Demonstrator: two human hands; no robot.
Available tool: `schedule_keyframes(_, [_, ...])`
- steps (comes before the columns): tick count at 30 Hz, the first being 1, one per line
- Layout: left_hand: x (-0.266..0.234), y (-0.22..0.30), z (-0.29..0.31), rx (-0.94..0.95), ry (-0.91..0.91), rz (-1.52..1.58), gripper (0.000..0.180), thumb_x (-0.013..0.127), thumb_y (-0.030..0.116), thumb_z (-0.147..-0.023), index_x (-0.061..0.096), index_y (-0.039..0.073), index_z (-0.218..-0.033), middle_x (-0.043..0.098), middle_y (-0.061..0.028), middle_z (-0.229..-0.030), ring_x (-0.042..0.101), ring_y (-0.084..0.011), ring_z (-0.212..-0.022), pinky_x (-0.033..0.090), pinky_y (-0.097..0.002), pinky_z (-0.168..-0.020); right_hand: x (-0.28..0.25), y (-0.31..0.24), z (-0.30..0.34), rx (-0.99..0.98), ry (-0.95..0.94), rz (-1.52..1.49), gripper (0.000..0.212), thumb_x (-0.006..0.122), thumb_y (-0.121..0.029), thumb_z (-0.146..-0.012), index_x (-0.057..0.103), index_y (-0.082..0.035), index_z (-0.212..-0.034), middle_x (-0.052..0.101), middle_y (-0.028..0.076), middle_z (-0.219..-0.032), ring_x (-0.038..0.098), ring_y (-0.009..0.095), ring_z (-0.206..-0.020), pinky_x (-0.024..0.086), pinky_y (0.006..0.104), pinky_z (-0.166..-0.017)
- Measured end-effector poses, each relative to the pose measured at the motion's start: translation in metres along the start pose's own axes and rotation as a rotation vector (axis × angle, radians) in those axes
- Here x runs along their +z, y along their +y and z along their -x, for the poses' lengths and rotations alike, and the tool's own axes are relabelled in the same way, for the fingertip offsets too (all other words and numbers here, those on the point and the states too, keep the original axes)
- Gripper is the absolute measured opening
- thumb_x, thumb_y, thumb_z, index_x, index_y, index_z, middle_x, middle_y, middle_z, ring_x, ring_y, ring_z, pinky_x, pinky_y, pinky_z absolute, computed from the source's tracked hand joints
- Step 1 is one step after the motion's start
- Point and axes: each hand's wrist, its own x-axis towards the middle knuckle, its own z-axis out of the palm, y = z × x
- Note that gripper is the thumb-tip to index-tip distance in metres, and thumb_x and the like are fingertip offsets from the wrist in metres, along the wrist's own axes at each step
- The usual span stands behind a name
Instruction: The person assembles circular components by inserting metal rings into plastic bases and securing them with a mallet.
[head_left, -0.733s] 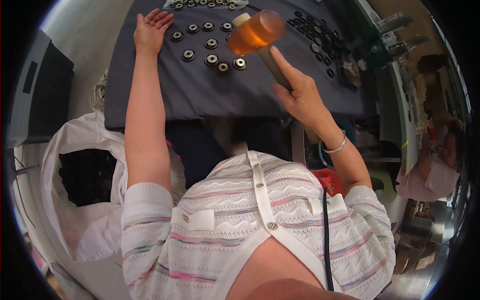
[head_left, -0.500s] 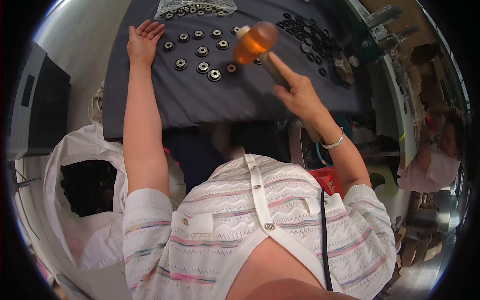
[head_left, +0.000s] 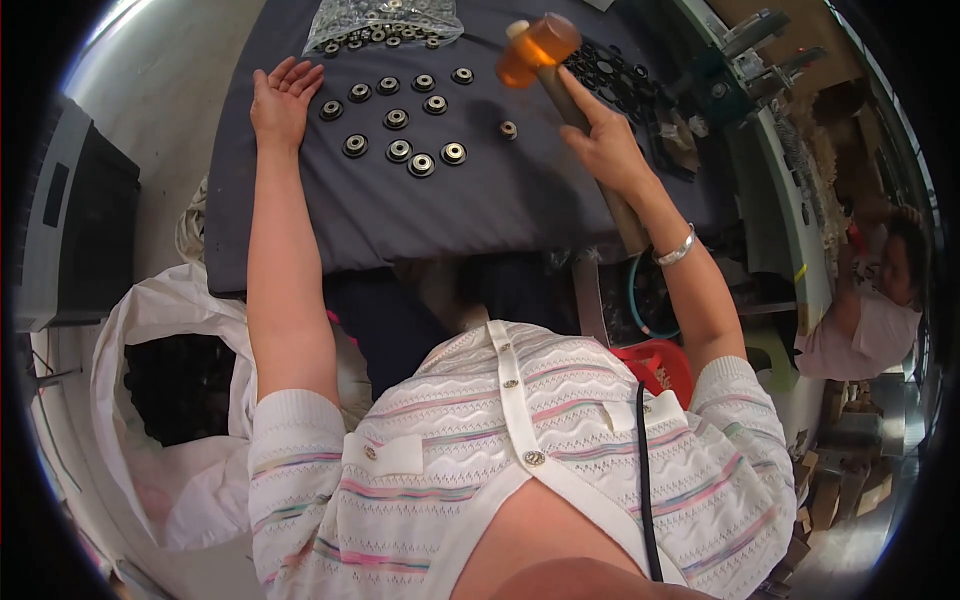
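My right hand (head_left: pixel 612 150) is closed round the handle of a mallet with a translucent amber head (head_left: pixel 540 50), the index finger lying along the handle. The mallet head is in the air above the dark cloth (head_left: pixel 400 225) on the table. Beneath it sits a small round metal part (head_left: pixel 508 130), in shadow. To its left stand several metal parts seated in black rings (head_left: pixel 421 165), spread in loose rows. My left hand (head_left: pixel 280 105) lies at the table's left side, fingers stretched and holding nothing, beside these parts.
A clear bag of metal parts (head_left: pixel 385 25) lies at the far edge. Loose black rings (head_left: pixel 615 80) are heaped at the far right, near a green machine (head_left: pixel 720 90). On the floor at left stands a white sack (head_left: pixel 110 380) with black contents. Another person (head_left: pixel 870 310) is at far right.
The mallet head has moved right and away, uncovering the shadowed metal part. The view has shifted slightly, and my left hand stays in place.
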Motion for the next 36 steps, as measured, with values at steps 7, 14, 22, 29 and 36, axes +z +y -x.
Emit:
schedule_keyframes(7, [0.004,-0.005,-0.004,-0.004,-0.007,0.021,0.058,0.024,0.042,-0.098,0.042,-0.009,-0.117,0.051,-0.0253,-0.11,0.054,-0.0418,-0.105,0.044,-0.049,-0.094,0.048,0.005,-0.068,-0.057,-0.081,0.19,0.07,0.052,-0.01,-0.074,0.032,-0.021,-0.141,0.062,0.023,-0.098,0.06,0.036,-0.091,0.046,0.0425,-0.079])
schedule_keyframes(14, [0.003,-0.003,-0.009,-0.012,-0.058,0.014,0.059,0.024,0.043,-0.098,0.041,-0.009,-0.118,0.052,-0.0255,-0.11,0.053,-0.0425,-0.105,0.043,-0.0492,-0.094,0.04,-0.028,-0.027,-0.125,-0.105,0.148,0.068,0.052,-0.01,-0.076,0.032,-0.023,-0.14,0.064,0.02,-0.087,0.061,0.037,-0.083,0.048,0.0458,-0.072])
schedule_keyframes(22, [-0.012,-0.003,-0.012,-0.039,-0.045,0.021,0.06,0.023,0.043,-0.098,0.04,-0.011,-0.12,0.049,-0.0277,-0.114,0.047,-0.0455,-0.113,0.037,-0.0533,-0.101,0.014,0.011,0.046,0.011,0.09,-0.253,0.066,0.059,-0.008,-0.079,0.032,-0.01,-0.139,0.061,0.014,-0.08,0.059,0.021,-0.062,0.048,0.0291,-0.06])
schedule_keyframes(29, [-0.003,-0.001,-0.01,0.002,-0.055,-0.015,0.059,0.022,0.042,-0.099,0.04,-0.011,-0.12,0.048,-0.0276,-0.116,0.047,-0.0443,-0.113,0.037,-0.0527,-0.101,-0.04,0.078,0.134,0.545,0.749,-0.808,0.046,0.06,-0.006,-0.079,0.04,-0.001,-0.12,0.054,0.006,-0.073,0.056,0.014,-0.05,0.048,0.0267,-0.043])
schedule_keyframes(36, [0.004,-0.005,-0.006,-0.011,-0.062,-0.02,0.06,0.022,0.042,-0.099,0.04,-0.01,-0.12,0.048,-0.0264,-0.117,0.048,-0.042,-0.113,0.039,-0.0511,-0.101,-0.051,0.252,0.13,0.857,0.949,-0.293,0.031,0.063,-0.019,-0.076,0.055,0.009,-0.086,0.062,0.019,-0.079,0.062,0.025,-0.059,0.051,0.0345,-0.05])
